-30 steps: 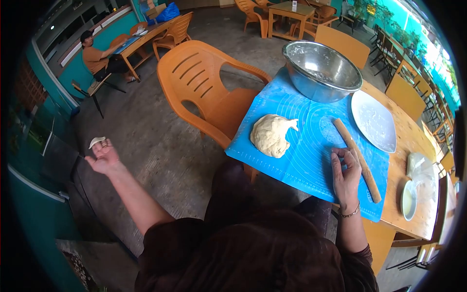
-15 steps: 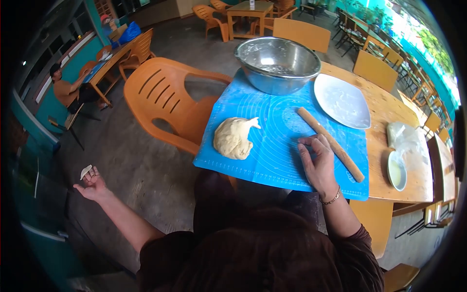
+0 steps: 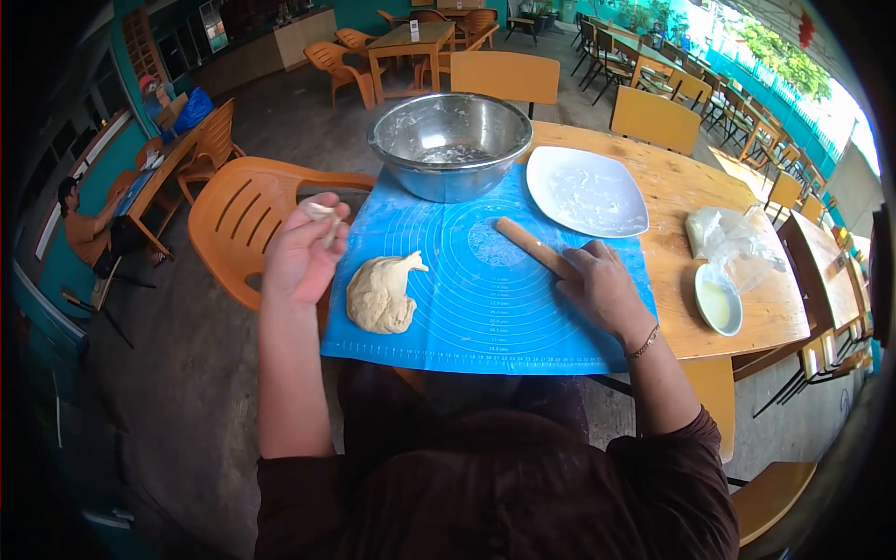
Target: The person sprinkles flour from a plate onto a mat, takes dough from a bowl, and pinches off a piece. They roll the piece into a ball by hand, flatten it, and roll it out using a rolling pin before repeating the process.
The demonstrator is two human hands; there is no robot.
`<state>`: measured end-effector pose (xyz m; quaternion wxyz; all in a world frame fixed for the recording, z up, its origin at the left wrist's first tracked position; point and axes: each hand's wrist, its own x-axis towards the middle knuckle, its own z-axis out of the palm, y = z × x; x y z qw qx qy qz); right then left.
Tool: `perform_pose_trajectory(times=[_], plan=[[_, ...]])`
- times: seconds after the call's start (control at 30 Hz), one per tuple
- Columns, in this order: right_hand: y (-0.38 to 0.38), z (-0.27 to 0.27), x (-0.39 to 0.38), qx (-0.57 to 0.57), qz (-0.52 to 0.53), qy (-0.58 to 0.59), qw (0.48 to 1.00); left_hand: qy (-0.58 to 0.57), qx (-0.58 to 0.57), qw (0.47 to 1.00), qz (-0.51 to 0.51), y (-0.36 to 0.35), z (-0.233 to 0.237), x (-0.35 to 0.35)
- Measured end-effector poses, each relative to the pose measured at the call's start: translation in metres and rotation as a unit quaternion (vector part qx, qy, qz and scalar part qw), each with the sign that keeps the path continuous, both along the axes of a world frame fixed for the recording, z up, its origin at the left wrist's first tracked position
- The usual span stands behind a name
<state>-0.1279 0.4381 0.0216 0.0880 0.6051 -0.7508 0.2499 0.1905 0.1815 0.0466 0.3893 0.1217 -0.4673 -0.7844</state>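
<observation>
My left hand [image 3: 306,250] is raised beside the left edge of the blue mat [image 3: 457,327], its fingers closed on a small piece of dough [image 3: 320,214]. A large lump of dough [image 3: 381,297] with a torn tip lies on the mat, just right of that wrist. My right hand [image 3: 602,287] rests over the lower end of the wooden rolling pin [image 3: 529,246], fingers wrapped on it. The pin lies slantwise on the mat. Behind it stand a steel bowl [image 3: 451,177] with floury residue and a white floured plate [image 3: 586,192].
On the wooden table [image 3: 677,271], to the right, are a small bowl of pale liquid [image 3: 718,301] and a clear plastic bag [image 3: 737,245]. An orange chair [image 3: 245,219] stands at the left. A person [image 3: 89,224] sits farther left at another table.
My left hand has swung up and inward from the far left with the small dough piece. My right hand has moved onto the rolling pin. The view has shifted.
</observation>
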Motion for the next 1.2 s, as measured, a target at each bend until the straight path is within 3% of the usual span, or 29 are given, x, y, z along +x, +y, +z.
perform_pose_trajectory(times=[0.07,0.1,0.13,0.17,0.23,0.27,0.33,0.4,0.47,0.6,0.67,0.8,1.0,1.07,1.1,1.17,1.2], plan=[[-0.004,-0.003,-0.002,0.061,0.012,0.000,0.998,-0.056,-0.050,0.997,-0.015,0.012,0.011,-0.033],[-0.007,-0.007,-0.004,0.059,0.015,0.001,0.998,-0.247,-0.156,0.955,0.057,0.026,0.024,-0.047],[-0.009,-0.011,-0.008,0.048,0.010,-0.001,0.999,-0.425,-0.252,0.860,0.127,0.034,0.031,-0.056],[-0.010,-0.014,-0.011,0.038,0.004,-0.004,0.999,-0.425,-0.254,0.859,0.130,0.038,0.028,-0.060],[-0.011,-0.018,-0.014,0.021,0.005,-0.003,1.000,-0.460,-0.528,0.689,0.187,0.047,0.005,-0.061],[-0.011,-0.019,-0.014,0.006,0.003,-0.002,1.000,-0.461,-0.529,0.686,0.189,0.053,-0.007,-0.060],[-0.012,-0.018,-0.014,0.003,0.002,-0.006,1.000,-0.536,-0.620,0.568,0.067,0.065,-0.025,-0.055],[-0.013,-0.015,-0.013,0.002,-0.004,-0.010,1.000,-0.533,-0.630,0.564,0.039,0.078,-0.013,-0.039],[-0.014,-0.009,-0.010,0.072,-0.026,-0.023,0.997,-0.539,-0.623,0.567,-0.015,0.078,-0.003,-0.028],[-0.019,0.003,0.003,0.075,-0.027,-0.005,0.997,-0.520,-0.645,0.559,-0.028,0.068,-0.004,-0.017],[-0.023,0.011,0.010,0.100,-0.011,0.017,0.995,-0.462,-0.644,0.610,0.012,0.064,-0.017,-0.023],[-0.031,0.031,0.026,0.075,-0.001,0.032,0.997,-0.468,-0.645,0.602,0.043,0.068,-0.017,-0.029],[-0.040,0.058,0.042,0.009,0.083,0.005,0.996,-0.472,-0.579,0.664,0.045,0.061,-0.004,-0.026],[-0.047,0.063,0.045,0.024,0.163,-0.079,0.983,-0.437,-0.518,0.734,0.033,0.058,0.006,-0.018],[-0.051,0.068,0.049,0.023,0.168,-0.075,0.983,-0.438,-0.516,0.735,0.038,0.060,0.016,-0.015],[-0.058,0.078,0.058,0.069,0.219,-0.214,0.950,-0.409,-0.346,0.844,0.007,0.070,0.042,-0.010],[-0.064,0.079,0.062,0.070,0.222,-0.210,0.950,-0.386,-0.345,0.856,-0.015,0.071,0.048,-0.009]])
